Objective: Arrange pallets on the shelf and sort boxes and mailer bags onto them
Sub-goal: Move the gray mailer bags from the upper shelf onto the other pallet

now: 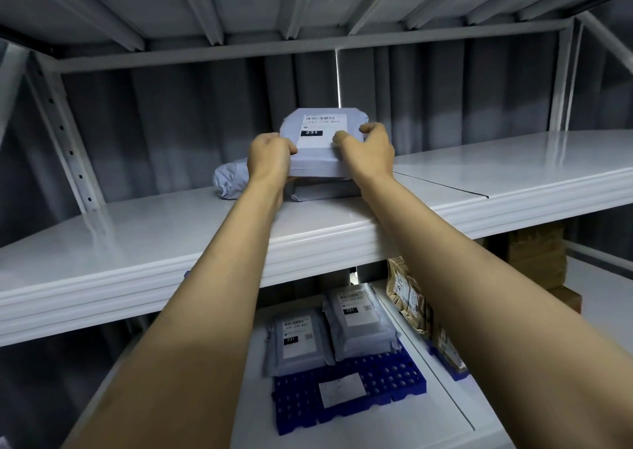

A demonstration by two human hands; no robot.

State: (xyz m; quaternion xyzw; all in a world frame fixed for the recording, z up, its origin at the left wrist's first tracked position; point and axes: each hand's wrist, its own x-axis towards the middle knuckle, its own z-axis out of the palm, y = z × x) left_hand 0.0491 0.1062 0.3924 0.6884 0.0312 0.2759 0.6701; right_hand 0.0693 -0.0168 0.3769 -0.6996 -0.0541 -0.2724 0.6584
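A grey mailer bag [322, 140] with a white label marked 231 is gripped from both sides. The left hand [270, 155] is curled round its left edge and the right hand [371, 150] round its right edge, with the right thumb laid on the label. The right fingers [371, 128] are hooked over the far corner; the left fingers are mostly hidden behind the hand. The bag is held over the upper shelf [171, 229], above a second bag [325, 189] that lies directly under the fingers and is largely covered; whether the two touch cannot be told. Just left of the left fingers a crumpled bag [229, 181] is partly hidden by the wrist. Well below the fingers, on the lower shelf [442, 407], two labelled bags [298, 342] are seen on a blue pallet [387, 383]. Below and right of the right fingers, brown parcels [407, 297] and cardboard boxes [537, 256] are partly blocked by the right forearm. The small print cannot be read.
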